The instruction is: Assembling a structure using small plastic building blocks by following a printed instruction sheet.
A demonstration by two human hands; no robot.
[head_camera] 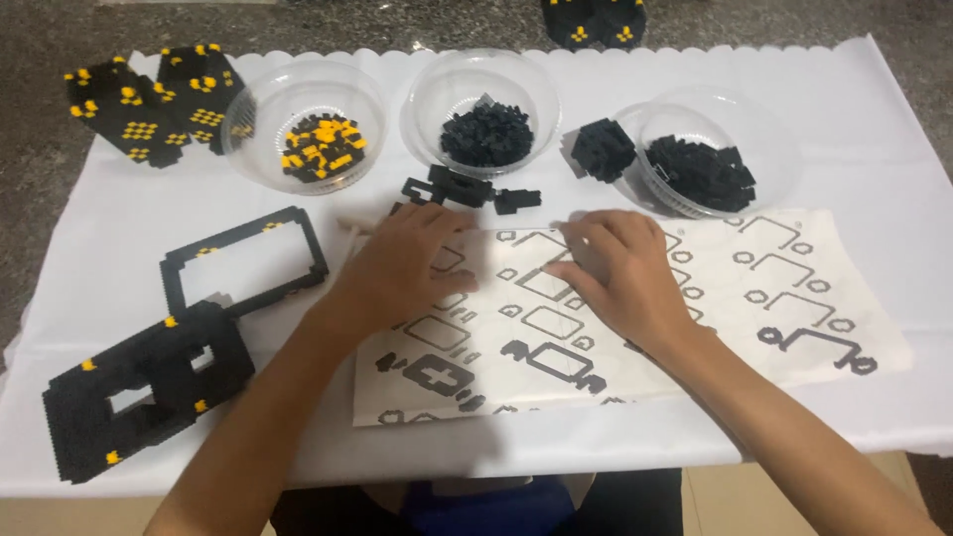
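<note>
Resting palm-down on the printed pattern sheet (635, 328), left hand (402, 263) and right hand (620, 273) lie flat, each grip loose and holding nothing; black brick pieces (467, 189) sit just beyond, on the desk (874, 129).

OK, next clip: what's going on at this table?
A person rests both hands on a printed instruction sheet of block diagrams: the left hand lies flat on its upper left, the right hand on its middle. Neither visibly holds a piece. Behind the sheet stand three clear bowls of small bricks, one black-and-yellow, two black. Built black frames sit at the left.
</note>
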